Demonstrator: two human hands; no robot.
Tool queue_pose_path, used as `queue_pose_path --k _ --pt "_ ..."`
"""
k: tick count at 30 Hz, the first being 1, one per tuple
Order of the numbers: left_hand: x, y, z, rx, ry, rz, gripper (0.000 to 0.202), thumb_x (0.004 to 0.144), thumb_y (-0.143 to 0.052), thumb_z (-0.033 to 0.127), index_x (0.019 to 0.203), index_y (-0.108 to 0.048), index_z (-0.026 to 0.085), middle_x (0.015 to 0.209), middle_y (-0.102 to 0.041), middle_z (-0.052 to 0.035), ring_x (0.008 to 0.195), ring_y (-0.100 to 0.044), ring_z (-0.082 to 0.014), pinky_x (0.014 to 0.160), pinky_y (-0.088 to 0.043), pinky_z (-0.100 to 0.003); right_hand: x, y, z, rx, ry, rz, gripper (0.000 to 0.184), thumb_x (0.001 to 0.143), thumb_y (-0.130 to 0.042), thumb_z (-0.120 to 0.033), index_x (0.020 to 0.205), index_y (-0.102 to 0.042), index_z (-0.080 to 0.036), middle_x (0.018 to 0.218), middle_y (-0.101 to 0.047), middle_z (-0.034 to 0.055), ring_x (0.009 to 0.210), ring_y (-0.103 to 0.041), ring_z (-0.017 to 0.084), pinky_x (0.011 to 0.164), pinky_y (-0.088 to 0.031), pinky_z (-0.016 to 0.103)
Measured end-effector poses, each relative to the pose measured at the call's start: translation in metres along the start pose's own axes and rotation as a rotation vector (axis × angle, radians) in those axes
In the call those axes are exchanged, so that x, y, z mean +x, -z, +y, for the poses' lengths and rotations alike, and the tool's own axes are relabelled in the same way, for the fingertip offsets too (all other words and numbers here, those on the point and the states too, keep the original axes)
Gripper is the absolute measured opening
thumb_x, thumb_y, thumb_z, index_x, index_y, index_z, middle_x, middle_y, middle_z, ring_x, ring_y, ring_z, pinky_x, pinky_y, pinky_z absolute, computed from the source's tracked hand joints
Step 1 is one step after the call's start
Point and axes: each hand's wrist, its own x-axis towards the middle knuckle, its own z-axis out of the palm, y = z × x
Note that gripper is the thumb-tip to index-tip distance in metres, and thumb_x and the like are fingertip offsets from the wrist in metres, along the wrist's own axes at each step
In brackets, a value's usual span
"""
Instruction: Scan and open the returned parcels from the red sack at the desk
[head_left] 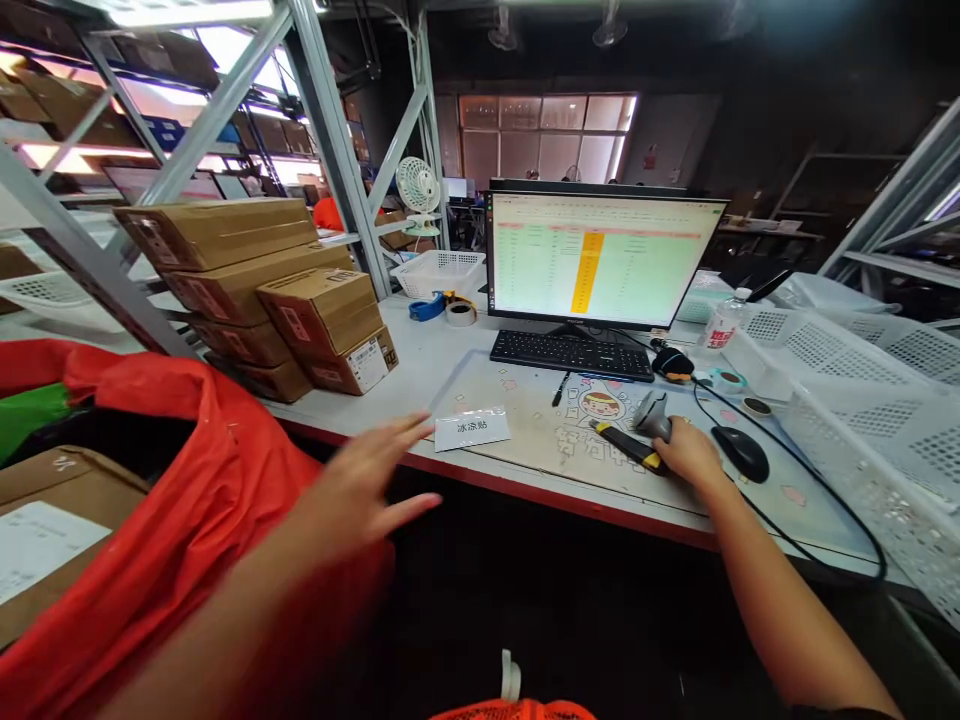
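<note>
Head cam view: right hand (686, 452) is wrapped around a grey barcode scanner (651, 415) resting on the surface (420, 375) right of centre, handy to the mouse (741, 452) and keyboard (571, 354). Left hand (367, 480) hovers open and blurred, holding nothing, beside a small white label (472, 428) printed 冰凉贴. Cardboard boxes (262, 290) are stacked at left with their barcode stickers facing out. Monitor (600, 258) shows a spreadsheet, too small to read.

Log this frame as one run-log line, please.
left hand: open, blurred, above desk edge by red bag | right hand: on barcode scanner | nearby: mouse, keyboard
</note>
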Motion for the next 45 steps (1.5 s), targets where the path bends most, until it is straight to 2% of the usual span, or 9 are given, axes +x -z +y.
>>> queue_pose_path --k 4,8,12,16,20,26,31,38,45 --pt "0.059 -0.063 0.005 0.344 0.032 -0.342 0.121 0.064 -0.094 0.042 0.171 -0.039 0.022 0.180 -0.028 -0.0228 0.167 -0.025 -0.0490 0.133 -0.026 -0.063 -0.012 0.015 -0.007 0.031 0.009 0.034 0.046 0.103 -0.052 -0.044 0.133 -0.063 -0.011 0.124 -0.076 0.0242 0.114 -0.075 0.036 0.086 -0.053 0.039" --pt "0.057 -0.099 0.006 0.464 -0.008 -0.333 0.056 0.088 -0.062 0.017 0.144 -0.065 0.020 0.150 -0.065 -0.0233 0.137 -0.064 -0.0444 0.111 -0.051 -0.056 -0.029 0.039 -0.008 0.121 0.053 0.084 0.041 0.101 -0.056 -0.051 0.124 -0.068 -0.019 0.112 -0.079 0.0181 0.104 -0.076 0.036 0.078 -0.050 0.037" --pt "0.042 -0.095 0.028 -0.071 0.075 -0.043 0.025 0.101 -0.056 0.035 0.121 -0.069 0.026 0.106 -0.078 -0.0141 0.111 -0.074 -0.0412 0.106 -0.054 -0.056 -0.053 0.060 -0.006 0.302 0.238 0.144 0.034 0.097 -0.059 -0.051 0.109 -0.073 -0.022 0.102 -0.080 0.0119 0.096 -0.074 0.033 0.076 -0.050 0.036" --pt "0.073 -0.107 0.065 -0.950 0.146 0.358 0.036 0.094 -0.069 0.031 0.129 -0.065 0.025 0.132 -0.074 -0.0091 0.138 -0.063 -0.0310 0.125 -0.045 -0.046 -0.082 0.074 -0.009 0.500 0.543 0.062 0.038 0.092 -0.066 -0.054 0.110 -0.078 -0.022 0.098 -0.081 0.0082 0.089 -0.073 0.030 0.077 -0.054 0.036" --pt "0.098 -0.143 0.093 -1.506 0.244 0.327 0.056 0.092 -0.068 0.018 0.145 -0.056 0.030 0.148 -0.067 -0.0044 0.142 -0.061 -0.0231 0.125 -0.046 -0.043 -0.110 0.083 -0.023 0.523 0.728 -0.116 0.032 0.094 -0.067 -0.050 0.107 -0.078 -0.022 0.095 -0.081 0.0057 0.083 -0.071 0.027 0.073 -0.055 0.035" --pt "0.102 -0.175 0.113 -1.609 0.298 0.278 0.064 0.092 -0.067 0.016 0.153 -0.051 0.030 0.154 -0.064 -0.0060 0.145 -0.060 -0.0222 0.126 -0.045 -0.042 -0.132 0.084 -0.044 0.431 0.777 -0.251 0.031 0.095 -0.067 -0.040 0.119 -0.073 -0.022 0.100 -0.080 0.0040 0.082 -0.070 0.022 0.073 -0.052 0.031" --pt "0.112 -0.182 0.094 -1.448 0.285 0.327 0.058 0.094 -0.063 0.024 0.150 -0.048 0.028 0.151 -0.066 -0.0086 0.139 -0.065 -0.0226 0.119 -0.052 -0.039 -0.090 0.070 -0.036 0.404 0.694 -0.111 0.037 0.097 -0.067 -0.050 0.121 -0.074 -0.022 0.106 -0.080 0.0069 0.091 -0.072 0.026 0.078 -0.052 0.034" --pt "0.125 -0.171 0.043 -1.105 0.285 0.374 0.032 0.088 -0.058 0.028 0.119 -0.057 0.020 0.130 -0.075 -0.0148 0.121 -0.072 -0.0267 0.110 -0.057 -0.042 0.024 0.025 -0.018 0.134 0.209 0.135 0.053 0.101 -0.060 -0.037 0.145 -0.063 -0.006 0.127 -0.075 0.0253 0.116 -0.072 0.037 0.094 -0.053 0.041" --pt "0.136 -0.159 0.003 -0.838 0.314 0.356 0.026 0.077 -0.065 0.034 0.098 -0.067 0.019 0.105 -0.079 -0.0147 0.106 -0.073 -0.0348 0.106 -0.055 -0.051 0.036 -0.009 0.009 0.137 0.209 0.153 0.065 0.100 -0.063 -0.038 0.158 -0.056 -0.011 0.135 -0.075 0.0211 0.122 -0.072 0.033 0.106 -0.054 0.041"
